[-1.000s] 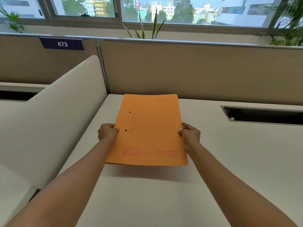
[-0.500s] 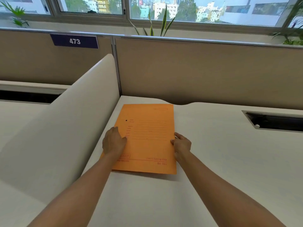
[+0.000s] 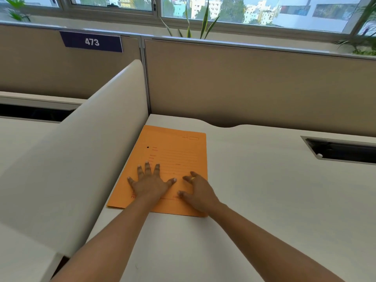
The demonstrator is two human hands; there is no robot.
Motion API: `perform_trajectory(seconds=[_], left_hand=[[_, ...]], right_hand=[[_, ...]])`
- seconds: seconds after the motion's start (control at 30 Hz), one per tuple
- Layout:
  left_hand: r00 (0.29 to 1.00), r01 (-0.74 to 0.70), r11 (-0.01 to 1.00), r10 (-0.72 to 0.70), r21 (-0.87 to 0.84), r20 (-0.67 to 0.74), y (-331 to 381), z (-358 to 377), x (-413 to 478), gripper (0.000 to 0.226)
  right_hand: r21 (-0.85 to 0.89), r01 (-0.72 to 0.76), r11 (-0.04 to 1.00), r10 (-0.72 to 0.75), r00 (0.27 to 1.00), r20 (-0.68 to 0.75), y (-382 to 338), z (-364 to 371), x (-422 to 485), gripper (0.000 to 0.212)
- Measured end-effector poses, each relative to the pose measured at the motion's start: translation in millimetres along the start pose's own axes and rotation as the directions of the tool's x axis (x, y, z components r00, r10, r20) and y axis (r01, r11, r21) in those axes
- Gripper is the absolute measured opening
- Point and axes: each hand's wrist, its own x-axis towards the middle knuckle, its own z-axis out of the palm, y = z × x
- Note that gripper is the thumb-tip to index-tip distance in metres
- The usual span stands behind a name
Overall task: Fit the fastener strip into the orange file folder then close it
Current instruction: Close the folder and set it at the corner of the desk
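Note:
The orange file folder lies closed and flat on the white desk, its left edge along the curved white divider. My left hand rests palm down on its lower left part with fingers spread. My right hand sits on the lower right part, fingers bent and apart, a ring on one finger. One punched hole shows near the folder's upper left. No fastener strip is visible.
A curved white divider rises at the left of the desk. A tan partition wall stands behind. A cable slot is cut into the desk at the right. Plants and windows lie beyond.
The folder went from being held above the desk by both edges to lying flat on it. Both hands let go of its edges and now rest on top of the cover.

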Motion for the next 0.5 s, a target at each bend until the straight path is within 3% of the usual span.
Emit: perform_trajectory(seconds=[0.1,0.5], left_hand=[[1.000,0.022,1.000,-0.022,-0.011,0.010,-1.5,-0.2,5.6,0.091],[0.999,0.026,1.000,-0.026,-0.012,0.021,1.1,-9.6,46.3,0.092]], right_hand=[[-0.170,0.052,0.984,-0.034,0.994,0.108,-1.3,9.4,1.9,0.073],[-0.210,0.091,0.973,-0.054,0.983,0.174,1.8,5.0,45.1,0.073]])
